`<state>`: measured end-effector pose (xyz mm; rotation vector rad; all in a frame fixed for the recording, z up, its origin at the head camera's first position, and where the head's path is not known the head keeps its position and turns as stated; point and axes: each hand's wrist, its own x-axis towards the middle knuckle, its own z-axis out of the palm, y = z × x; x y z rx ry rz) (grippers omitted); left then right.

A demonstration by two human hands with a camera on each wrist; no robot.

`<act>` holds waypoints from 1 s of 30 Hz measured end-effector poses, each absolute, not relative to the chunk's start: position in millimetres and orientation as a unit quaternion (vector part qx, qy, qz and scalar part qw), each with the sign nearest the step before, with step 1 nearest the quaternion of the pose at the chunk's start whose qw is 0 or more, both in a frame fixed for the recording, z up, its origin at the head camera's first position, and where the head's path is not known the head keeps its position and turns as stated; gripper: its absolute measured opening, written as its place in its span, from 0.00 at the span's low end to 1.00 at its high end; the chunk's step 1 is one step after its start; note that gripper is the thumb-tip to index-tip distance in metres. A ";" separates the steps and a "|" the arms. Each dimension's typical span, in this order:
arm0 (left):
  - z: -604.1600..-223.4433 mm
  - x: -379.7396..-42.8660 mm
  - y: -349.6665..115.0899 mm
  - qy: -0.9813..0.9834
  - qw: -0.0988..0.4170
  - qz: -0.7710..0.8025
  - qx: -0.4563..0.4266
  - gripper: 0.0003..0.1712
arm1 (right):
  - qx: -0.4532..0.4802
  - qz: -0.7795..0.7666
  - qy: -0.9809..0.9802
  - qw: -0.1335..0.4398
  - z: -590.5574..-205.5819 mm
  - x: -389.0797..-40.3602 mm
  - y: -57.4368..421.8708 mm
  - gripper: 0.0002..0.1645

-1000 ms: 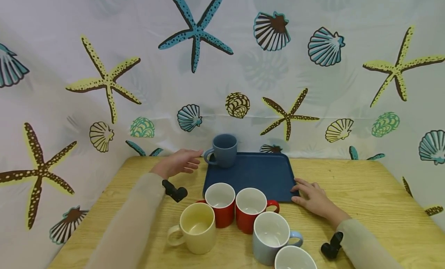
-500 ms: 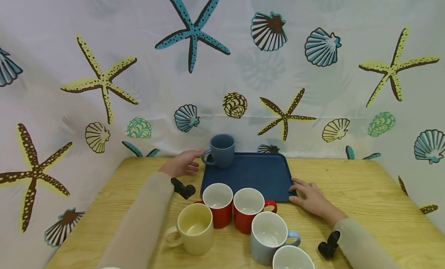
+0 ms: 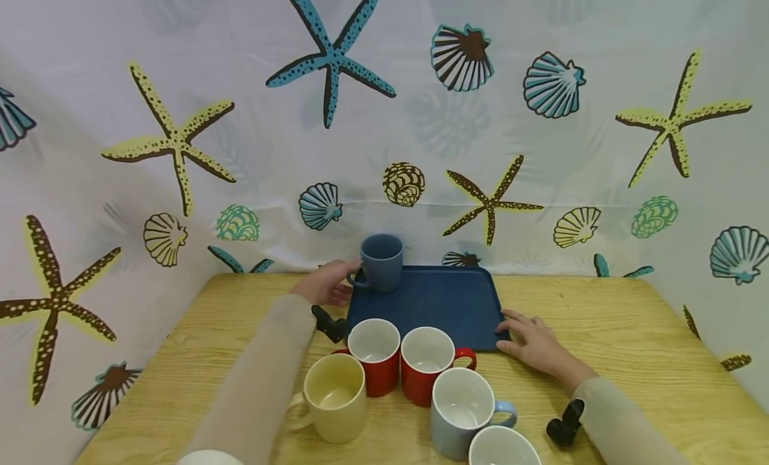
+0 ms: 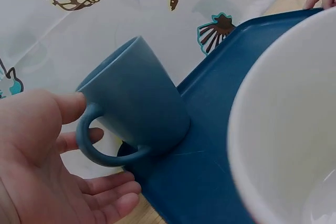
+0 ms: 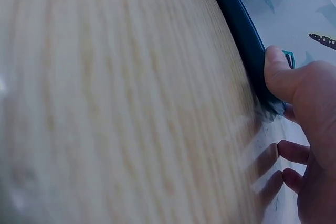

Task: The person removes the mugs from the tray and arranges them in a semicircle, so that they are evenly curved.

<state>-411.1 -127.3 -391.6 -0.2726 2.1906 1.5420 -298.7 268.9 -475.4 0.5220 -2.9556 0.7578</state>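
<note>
Left hand (image 3: 324, 286) has reached the unlabelled blue mug's (image 3: 381, 262) handle, grip open; right hand (image 3: 535, 343) steadies the tray (image 3: 444, 305).

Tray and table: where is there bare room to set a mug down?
Most of the blue tray is bare, right of the blue mug by the left hand. The table right of the right hand is bare. Crowded: the mugs along the near edge.

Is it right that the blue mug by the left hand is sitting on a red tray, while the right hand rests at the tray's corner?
Not quite. The tray is dark blue, not red, as the head view shows. The rest holds: the blue mug sits on the tray's far left corner by the left hand, and the right hand rests at the tray's near right corner.
</note>
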 end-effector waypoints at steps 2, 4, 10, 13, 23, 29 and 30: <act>-390.2 -410.5 -123.3 0.794 0.213 0.561 -0.096 0.34 | 0.165 0.244 -0.955 0.023 -475.2 -299.2 269.2 0.17; -389.4 -410.1 -120.5 0.796 0.202 0.563 -0.096 0.32 | 0.164 0.241 -0.956 0.024 -475.4 -300.1 269.6 0.17; -391.6 -413.3 -118.9 0.792 0.180 0.574 -0.101 0.31 | 0.167 0.239 -0.956 0.035 -477.0 -303.1 270.3 0.18; -395.3 -414.9 -118.8 0.787 0.187 0.579 -0.106 0.33 | 0.166 0.238 -0.956 0.036 -478.3 -302.4 269.8 0.17; -410.5 -417.4 -123.6 0.778 0.217 0.584 -0.076 0.30 | 0.157 0.247 -0.956 0.022 -483.0 -298.4 268.3 0.17; -410.1 -418.0 -125.2 0.776 0.220 0.589 -0.046 0.29 | 0.162 0.245 -0.955 0.033 -479.5 -298.8 269.5 0.16; -409.9 -417.8 -125.5 0.778 0.219 0.587 -0.039 0.29 | 0.162 0.244 -0.955 0.034 -478.7 -298.7 269.9 0.16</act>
